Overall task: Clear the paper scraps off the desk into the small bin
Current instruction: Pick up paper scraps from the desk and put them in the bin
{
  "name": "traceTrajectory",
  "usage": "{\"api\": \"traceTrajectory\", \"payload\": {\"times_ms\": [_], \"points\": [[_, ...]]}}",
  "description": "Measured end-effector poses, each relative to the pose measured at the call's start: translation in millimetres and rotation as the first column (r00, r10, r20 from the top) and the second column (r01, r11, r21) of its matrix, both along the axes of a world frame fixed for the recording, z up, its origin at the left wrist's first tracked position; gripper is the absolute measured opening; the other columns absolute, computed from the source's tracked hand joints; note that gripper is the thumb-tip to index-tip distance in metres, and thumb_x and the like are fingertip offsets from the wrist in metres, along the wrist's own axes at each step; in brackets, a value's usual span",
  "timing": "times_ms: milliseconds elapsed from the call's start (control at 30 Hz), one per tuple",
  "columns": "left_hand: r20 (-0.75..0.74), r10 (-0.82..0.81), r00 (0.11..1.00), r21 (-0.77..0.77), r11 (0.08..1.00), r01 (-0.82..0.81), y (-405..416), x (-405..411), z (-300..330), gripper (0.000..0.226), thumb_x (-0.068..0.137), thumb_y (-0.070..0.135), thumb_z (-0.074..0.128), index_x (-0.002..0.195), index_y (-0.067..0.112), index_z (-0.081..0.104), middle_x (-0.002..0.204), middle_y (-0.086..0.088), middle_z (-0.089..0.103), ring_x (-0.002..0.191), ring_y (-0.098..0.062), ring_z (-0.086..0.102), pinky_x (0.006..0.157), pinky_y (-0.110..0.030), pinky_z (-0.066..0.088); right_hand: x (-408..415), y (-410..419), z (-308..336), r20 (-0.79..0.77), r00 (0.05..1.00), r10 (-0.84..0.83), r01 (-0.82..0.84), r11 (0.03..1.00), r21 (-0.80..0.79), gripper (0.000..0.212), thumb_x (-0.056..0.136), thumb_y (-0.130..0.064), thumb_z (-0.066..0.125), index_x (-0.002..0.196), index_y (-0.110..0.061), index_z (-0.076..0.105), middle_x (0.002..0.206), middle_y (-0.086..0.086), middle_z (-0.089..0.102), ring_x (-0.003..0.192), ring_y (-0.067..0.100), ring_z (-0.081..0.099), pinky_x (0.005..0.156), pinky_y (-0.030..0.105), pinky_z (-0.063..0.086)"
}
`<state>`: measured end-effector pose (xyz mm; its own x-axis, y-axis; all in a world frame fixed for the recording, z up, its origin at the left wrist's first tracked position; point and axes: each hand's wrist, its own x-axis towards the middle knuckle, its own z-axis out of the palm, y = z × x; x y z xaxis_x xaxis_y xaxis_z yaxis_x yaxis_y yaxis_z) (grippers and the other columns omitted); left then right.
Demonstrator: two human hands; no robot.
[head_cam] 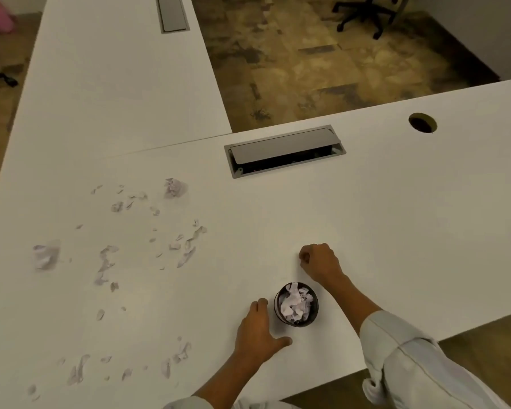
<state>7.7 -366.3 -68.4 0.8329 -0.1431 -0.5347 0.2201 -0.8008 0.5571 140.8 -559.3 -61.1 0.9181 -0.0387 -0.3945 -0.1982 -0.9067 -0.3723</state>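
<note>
A small black bin (281,312) stands on the white desk (396,216) near its front edge, with several white paper scraps piled inside. My left hand (255,332) lies flat on the desk just left of the bin, fingers apart, close to its side. Just beyond the bin, my right hand (319,262) is curled into a loose fist; nothing shows in it. Many torn scraps (186,246) lie scattered over the left part of the desk, with one crumpled ball (174,188) farther back and another crumpled ball (45,256) at the far left.
A grey cable hatch (283,150) with its lid partly raised is set into the desk behind the bin, and a round cable hole (422,123) lies at the far right. A second desk (115,84) joins on the left. An office chair base (366,16) stands on the floor beyond.
</note>
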Motion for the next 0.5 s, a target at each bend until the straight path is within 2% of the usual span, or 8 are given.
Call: {"api": "traceTrajectory", "payload": {"times_ms": [167,333,433,500], "points": [[0.056,0.048,0.997,0.034,0.998,-0.05,-10,1,-6,0.065,0.066,0.049,0.079,0.114,0.021,0.046,0.112,0.003,0.051,0.089,-0.016,0.061,0.067,-0.022,0.047,-9,-14,-10,0.057,0.997,-0.06,0.051,0.987,0.151,0.019,0.085,-0.011,0.063,0.102,-0.011,0.071,0.086,0.007,0.073,0.079,0.024,0.068,0.073,0.034,0.056],[0.146,0.149,0.978,-0.024,0.989,-0.147,-8,-1,-11,0.032,0.081,0.034,0.071,0.107,0.021,0.056,0.1,0.002,0.056,0.08,-0.016,0.059,0.065,-0.024,0.049,-18,-22,-16,0.013,0.978,-0.21,0.191,0.909,0.371,0.036,0.076,-0.01,0.079,0.109,-0.012,0.066,0.085,0.005,0.068,0.072,0.017,0.063,0.076,0.024,0.053],[0.179,0.197,0.964,-0.067,0.98,-0.188,-7,0,-13,0.013,0.086,0.025,0.067,0.094,0.017,0.063,0.088,0.002,0.056,0.072,-0.015,0.055,0.06,-0.022,0.043,-21,-20,-18,0.028,0.976,-0.215,0.188,0.903,0.385,0.039,0.075,-0.012,0.082,0.112,-0.01,0.069,0.088,0.009,0.067,0.076,0.022,0.064,0.08,0.03,0.055],[0.19,0.207,0.96,-0.082,0.977,-0.194,-6,2,-14,0.007,0.088,0.019,0.063,0.085,0.012,0.065,0.082,0.001,0.055,0.069,-0.016,0.054,0.059,-0.025,0.042,-20,-18,-19,0.061,0.98,-0.188,0.157,0.929,0.335,0.031,0.078,-0.016,0.079,0.108,-0.011,0.072,0.089,0.009,0.067,0.08,0.022,0.064,0.081,0.033,0.054]]}}
